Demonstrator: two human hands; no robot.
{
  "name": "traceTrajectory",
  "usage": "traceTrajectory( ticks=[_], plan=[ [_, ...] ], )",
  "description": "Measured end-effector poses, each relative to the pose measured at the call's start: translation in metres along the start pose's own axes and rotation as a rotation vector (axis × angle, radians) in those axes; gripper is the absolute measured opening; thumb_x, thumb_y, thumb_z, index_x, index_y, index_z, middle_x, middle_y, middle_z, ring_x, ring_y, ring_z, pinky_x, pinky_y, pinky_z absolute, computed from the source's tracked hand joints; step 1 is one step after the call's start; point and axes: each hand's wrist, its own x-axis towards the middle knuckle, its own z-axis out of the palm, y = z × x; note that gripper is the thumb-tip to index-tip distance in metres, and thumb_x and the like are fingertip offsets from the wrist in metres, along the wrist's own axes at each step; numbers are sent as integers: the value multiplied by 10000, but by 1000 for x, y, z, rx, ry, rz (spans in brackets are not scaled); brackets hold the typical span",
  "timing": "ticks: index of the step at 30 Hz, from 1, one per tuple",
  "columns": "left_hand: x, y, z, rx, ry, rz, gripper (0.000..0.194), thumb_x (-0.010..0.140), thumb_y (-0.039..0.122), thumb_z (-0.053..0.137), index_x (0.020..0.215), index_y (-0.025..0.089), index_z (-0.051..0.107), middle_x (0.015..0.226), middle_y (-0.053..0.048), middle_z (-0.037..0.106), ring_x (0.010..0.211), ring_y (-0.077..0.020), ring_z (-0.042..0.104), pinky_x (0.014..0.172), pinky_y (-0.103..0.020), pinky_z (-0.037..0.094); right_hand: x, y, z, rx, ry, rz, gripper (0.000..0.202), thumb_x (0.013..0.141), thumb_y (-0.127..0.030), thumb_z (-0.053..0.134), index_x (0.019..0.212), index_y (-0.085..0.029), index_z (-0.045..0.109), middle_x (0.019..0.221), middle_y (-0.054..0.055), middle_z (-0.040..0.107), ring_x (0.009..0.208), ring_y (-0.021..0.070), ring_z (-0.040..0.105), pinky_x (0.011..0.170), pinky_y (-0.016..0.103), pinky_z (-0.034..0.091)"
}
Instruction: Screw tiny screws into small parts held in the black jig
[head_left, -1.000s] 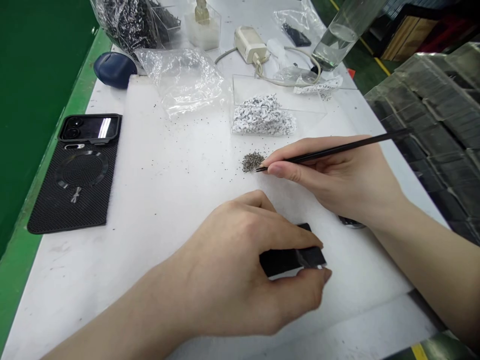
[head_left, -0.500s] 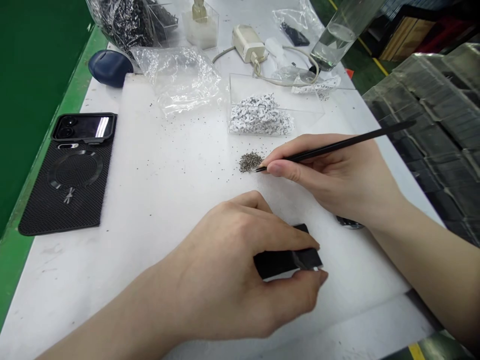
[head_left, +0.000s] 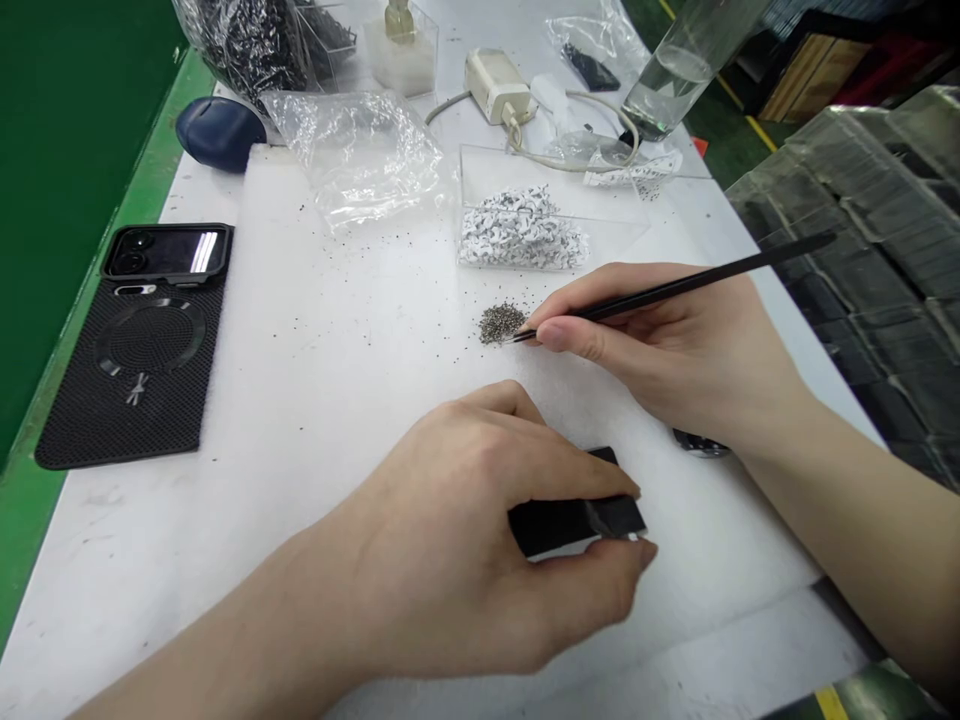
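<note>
My left hand [head_left: 480, 530] grips a flat black piece [head_left: 574, 522] between thumb and fingers, low over the white foam sheet [head_left: 300, 340]. A small white bit shows by the thumb tip; most of the piece is hidden under the hand. In my right hand [head_left: 667, 350] is a pair of slim black tweezers [head_left: 675, 288], held like a pen. Their tips touch or nearly touch the right edge of a pile of tiny metallic grains [head_left: 501, 323], probably small screws. Whether the tips pinch a grain is too small to tell.
Behind the pile stands a clear tray of small white parts [head_left: 521, 228]. A plastic bag [head_left: 360, 155], a charger [head_left: 496, 86] with its cable and a clear bottle [head_left: 664, 85] lie farther back. At the left are a phone [head_left: 169, 253] and a dark blue rounded object [head_left: 220, 133].
Almost nothing differs. The tweezers' tips have shifted very slightly, and the right hand sits a touch higher. My left hand keeps its hold on the black piece.
</note>
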Motion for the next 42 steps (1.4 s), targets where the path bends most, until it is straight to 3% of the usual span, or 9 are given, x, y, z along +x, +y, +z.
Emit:
traceTrajectory(
  ticks=[33,42],
  plan=[
    [1,-4,0,6,17,64,222,864,131,785,663,143,691,800,-5,816,687,-108,675,797,-241,561,1,1,2,58,-36,-7,31,887,-285,840,888,-254,839,889,-25,827,848,141,769,753,229,646],
    [-1,-2,2,20,20,68,145,863,124,798,721,118,771,794,-13,813,669,-112,660,829,-256,572,1,1,2,78,-12,-20,32,874,-276,857,879,-247,845,882,-24,835,829,133,776,742,206,645]
  ],
)
